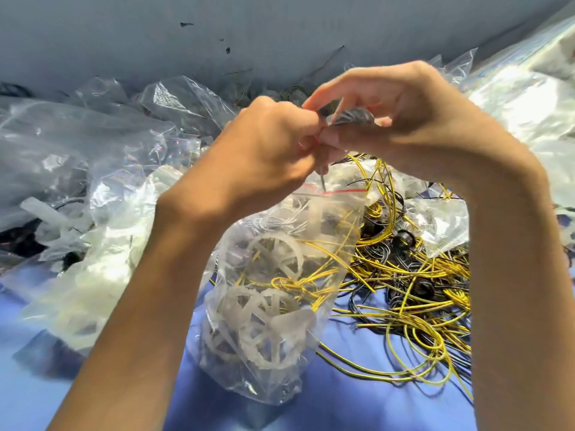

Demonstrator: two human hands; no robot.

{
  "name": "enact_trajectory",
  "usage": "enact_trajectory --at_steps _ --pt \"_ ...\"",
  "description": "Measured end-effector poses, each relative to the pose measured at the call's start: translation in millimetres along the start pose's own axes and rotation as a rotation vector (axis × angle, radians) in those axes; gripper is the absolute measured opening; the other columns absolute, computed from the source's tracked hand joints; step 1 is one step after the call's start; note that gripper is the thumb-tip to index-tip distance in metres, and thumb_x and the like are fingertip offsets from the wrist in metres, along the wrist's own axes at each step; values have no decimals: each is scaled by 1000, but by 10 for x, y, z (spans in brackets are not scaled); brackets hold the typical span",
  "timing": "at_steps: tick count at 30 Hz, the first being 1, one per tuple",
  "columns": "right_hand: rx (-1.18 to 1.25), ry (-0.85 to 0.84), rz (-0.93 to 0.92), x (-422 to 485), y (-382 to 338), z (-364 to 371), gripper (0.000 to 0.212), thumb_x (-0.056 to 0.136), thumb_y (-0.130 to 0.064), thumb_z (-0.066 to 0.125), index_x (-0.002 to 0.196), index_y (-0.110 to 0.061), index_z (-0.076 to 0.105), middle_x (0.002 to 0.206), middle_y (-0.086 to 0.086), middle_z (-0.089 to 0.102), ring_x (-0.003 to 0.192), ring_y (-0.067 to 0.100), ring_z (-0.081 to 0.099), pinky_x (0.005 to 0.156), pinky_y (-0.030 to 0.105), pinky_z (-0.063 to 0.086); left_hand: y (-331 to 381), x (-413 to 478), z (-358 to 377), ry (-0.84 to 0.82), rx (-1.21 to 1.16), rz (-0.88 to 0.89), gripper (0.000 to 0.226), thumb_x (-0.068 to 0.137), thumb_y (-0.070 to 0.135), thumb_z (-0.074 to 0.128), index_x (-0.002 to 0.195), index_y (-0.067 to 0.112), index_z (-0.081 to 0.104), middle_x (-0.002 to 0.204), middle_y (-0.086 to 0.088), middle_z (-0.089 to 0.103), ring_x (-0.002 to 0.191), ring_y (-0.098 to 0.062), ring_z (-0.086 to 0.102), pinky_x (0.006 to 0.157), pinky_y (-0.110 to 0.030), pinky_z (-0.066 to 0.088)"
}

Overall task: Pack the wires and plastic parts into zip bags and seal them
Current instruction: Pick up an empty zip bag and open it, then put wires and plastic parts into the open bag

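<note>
A clear zip bag [273, 312] with a red seal line hangs upright in the middle, filled with translucent white plastic wheels and yellow wires. My left hand [264, 157] grips the bag's top edge from the left. My right hand [395, 119] is raised just beside it, fingers curled around a small dark coiled part [351, 115] above the bag's mouth. The fingertips of both hands touch. A loose pile of yellow and black wires [413, 284] lies on the blue table [357, 405] to the right.
Heaps of clear plastic bags [77, 144] lie at the left and back. More shiny bags [522, 94] pile up at the right. White plastic parts [59, 225] show among the left bags. A grey wall [155, 32] closes the back.
</note>
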State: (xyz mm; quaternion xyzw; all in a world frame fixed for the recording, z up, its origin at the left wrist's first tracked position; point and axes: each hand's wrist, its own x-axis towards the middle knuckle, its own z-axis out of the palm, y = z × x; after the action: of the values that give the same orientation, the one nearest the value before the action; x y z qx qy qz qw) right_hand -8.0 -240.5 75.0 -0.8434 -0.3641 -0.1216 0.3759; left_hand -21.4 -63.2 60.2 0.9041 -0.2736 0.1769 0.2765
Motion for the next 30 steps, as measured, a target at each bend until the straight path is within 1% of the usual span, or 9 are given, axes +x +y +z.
enact_trajectory --at_steps 3,6,8,11,16,20,24,28,30 --pt "38 -3 23 -19 7 -11 27 82 -31 70 108 -26 67 82 9 68 82 36 61 76 54 50 -42 -1 -4 47 -26 -24 31 84 36 55 78 11 73 70 3 71 68 -17 66 63 -38 53" --pt "6 39 70 -28 58 -33 24 78 -33 75 101 -27 69 76 0 64 70 24 57 68 43 48 -100 10 -20 132 -1 -102 25 85 32 56 74 18 74 67 5 70 70 -17 68 66 -37 55" --pt "-45 105 94 -25 94 -48 13 82 -29 73 95 -26 70 71 -3 60 65 15 53 64 33 43 -145 25 -33 202 9 -154 22 86 28 57 71 22 72 68 11 70 72 -6 68 71 -34 56" --pt "-64 195 102 -36 95 -76 12 88 -29 66 92 -20 73 68 -2 61 64 15 54 60 26 40 -190 22 -67 279 -8 -229 21 85 25 59 68 24 71 67 14 69 70 5 67 74 -29 57" --pt "-167 271 9 -16 55 -57 20 92 -27 57 85 -19 73 64 18 59 62 39 50 52 35 32 -190 -2 -115 260 -75 -242 18 84 19 65 68 25 69 67 7 70 66 7 66 75 -25 57" --pt "-191 340 -3 -32 64 -73 14 90 -25 57 82 -25 69 62 15 62 58 31 55 54 37 41 -202 -15 -215 255 -55 -209 12 82 22 64 74 23 73 65 3 71 64 -6 68 74 -32 57" --pt "-140 296 53 -22 120 -61 18 90 -24 57 79 -22 70 60 5 60 53 11 52 55 24 40 -229 -7 -193 299 -97 -241 13 82 24 64 73 23 73 65 4 71 58 5 63 73 -22 56" --pt "53 164 187 -2 142 -36 24 98 -12 49 80 -8 64 71 6 67 65 18 64 73 41 58 -189 41 -59 227 -171 -260 11 85 28 67 80 24 76 75 4 70 72 -7 66 70 -23 52" --pt "165 98 211 4 115 -3 28 101 -12 43 76 -13 56 76 2 70 74 20 70 79 43 58 -179 70 -6 218 -151 -238 18 83 37 68 83 21 77 76 -4 61 67 -13 54 65 -26 42"
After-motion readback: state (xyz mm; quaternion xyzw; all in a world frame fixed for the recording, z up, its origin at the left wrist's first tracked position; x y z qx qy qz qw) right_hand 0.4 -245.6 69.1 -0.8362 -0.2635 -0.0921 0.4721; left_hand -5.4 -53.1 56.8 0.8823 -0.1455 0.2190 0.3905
